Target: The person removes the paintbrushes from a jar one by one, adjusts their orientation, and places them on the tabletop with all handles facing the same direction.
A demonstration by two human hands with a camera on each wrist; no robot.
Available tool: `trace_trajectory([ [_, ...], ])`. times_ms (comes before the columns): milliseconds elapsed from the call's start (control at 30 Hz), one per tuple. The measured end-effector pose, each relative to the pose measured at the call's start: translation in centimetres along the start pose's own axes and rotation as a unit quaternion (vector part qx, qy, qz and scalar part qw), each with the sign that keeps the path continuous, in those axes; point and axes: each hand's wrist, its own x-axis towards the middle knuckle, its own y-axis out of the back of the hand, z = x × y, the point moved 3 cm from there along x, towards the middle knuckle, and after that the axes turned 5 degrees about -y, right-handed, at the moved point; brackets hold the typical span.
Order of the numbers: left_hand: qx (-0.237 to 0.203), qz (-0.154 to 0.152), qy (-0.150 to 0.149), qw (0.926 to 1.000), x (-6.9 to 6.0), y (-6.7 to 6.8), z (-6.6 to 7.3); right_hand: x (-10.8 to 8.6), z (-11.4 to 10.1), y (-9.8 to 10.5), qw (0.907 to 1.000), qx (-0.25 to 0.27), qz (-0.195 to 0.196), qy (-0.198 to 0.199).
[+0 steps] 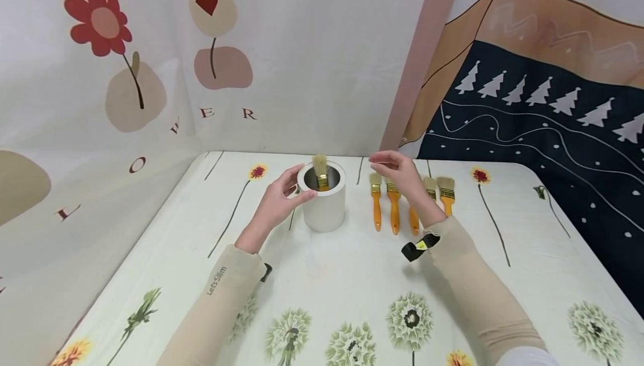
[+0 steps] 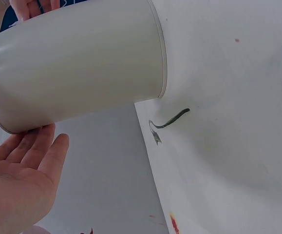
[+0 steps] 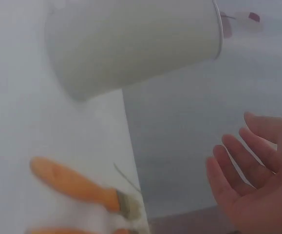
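A white cylindrical container (image 1: 324,212) stands upright on the table, with one paintbrush (image 1: 320,167) inside it, bristles up. My left hand (image 1: 275,203) holds the container at its left side, fingers against the wall and thumb at the rim. In the left wrist view, the fingertips (image 2: 46,131) touch the container's smooth side. Right of the container, my right hand (image 1: 401,175) hovers over a row of paintbrushes (image 1: 394,209) with orange handles. Nothing is in its loosely curved fingers, as the right wrist view shows with the hand (image 3: 257,175) apart from the container.
Several brushes lie side by side, bristles toward the back; the right forearm covers part of them. A flower-printed cloth (image 1: 322,276) covers the table. Behind stand a pale printed curtain (image 1: 312,64) and a dark cloth with white trees (image 1: 543,114).
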Motion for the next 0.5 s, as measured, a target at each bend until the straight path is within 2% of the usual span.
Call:
trace_trajectory([
  [300, -0.001, 0.0, 0.001, 1.0, 0.0, 0.0, 0.0, 0.6, -2.2, -2.9, 0.9987, 0.035, -0.027, 0.025],
  [500, -0.003, 0.0, 0.001, 1.0, 0.0, 0.0, 0.1, 0.9, -3.3, -4.7, 0.9974, 0.025, -0.036, 0.056],
])
